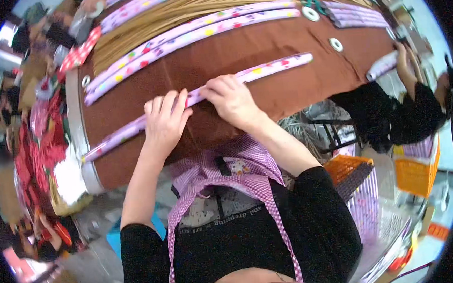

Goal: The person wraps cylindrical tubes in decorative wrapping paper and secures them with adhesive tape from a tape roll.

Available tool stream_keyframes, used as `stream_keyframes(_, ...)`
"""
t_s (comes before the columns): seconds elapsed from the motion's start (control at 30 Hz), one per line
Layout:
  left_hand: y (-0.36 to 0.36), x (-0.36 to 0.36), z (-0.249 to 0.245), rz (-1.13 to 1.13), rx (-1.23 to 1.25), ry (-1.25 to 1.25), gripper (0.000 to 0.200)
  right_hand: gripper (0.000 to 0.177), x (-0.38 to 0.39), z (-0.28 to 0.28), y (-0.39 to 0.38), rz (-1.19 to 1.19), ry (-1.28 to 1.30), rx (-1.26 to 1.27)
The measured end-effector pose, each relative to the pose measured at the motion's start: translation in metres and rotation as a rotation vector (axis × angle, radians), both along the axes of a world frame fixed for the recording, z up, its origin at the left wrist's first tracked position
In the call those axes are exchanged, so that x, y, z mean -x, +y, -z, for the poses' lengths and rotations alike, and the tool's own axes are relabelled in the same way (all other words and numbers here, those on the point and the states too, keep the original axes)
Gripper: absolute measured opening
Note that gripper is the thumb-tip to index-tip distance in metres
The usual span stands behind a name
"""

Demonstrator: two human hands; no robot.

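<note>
Both hands, left hand [165,122] and right hand [231,99], clamp side by side on the lilac paper roll [279,64] running eight-to-two o'clock across the brown table [291,93]; it looks light, crushable, best gripped mid-length

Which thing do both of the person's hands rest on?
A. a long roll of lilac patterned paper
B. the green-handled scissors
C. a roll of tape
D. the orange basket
A: the left hand and right hand lie side by side across the lilac paper roll, which stretches over the brown cloth of the table.
</note>
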State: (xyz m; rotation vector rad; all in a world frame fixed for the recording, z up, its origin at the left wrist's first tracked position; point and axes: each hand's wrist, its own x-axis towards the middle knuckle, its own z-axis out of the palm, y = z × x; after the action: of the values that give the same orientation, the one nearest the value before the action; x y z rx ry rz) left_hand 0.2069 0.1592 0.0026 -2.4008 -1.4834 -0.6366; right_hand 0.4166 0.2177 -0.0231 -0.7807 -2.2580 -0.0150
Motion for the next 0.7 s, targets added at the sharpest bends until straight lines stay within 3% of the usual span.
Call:
stream_keyframes(0.2,0.006,0.006,0.011,0.104,0.01,0.051,0.043,0.029,0.003,0.005,-0.008,0.042,0.018,0.0)
stream_keyframes(0.47,0.008,0.002,0.022,0.131,-0.091,0.059,0.032,0.036,-0.001,0.007,-0.017,0.076,0.0,0.005)
stream_keyframes(0.53,0.007,0.003,0.025,0.136,-0.101,0.057,0.029,0.048,-0.002,0.007,-0.027,0.094,0.063,0.144)
stream_keyframes(0.7,0.006,0.005,0.034,0.176,-0.149,0.088,0.039,0.073,0.004,-0.035,-0.033,0.136,-0.025,0.094)
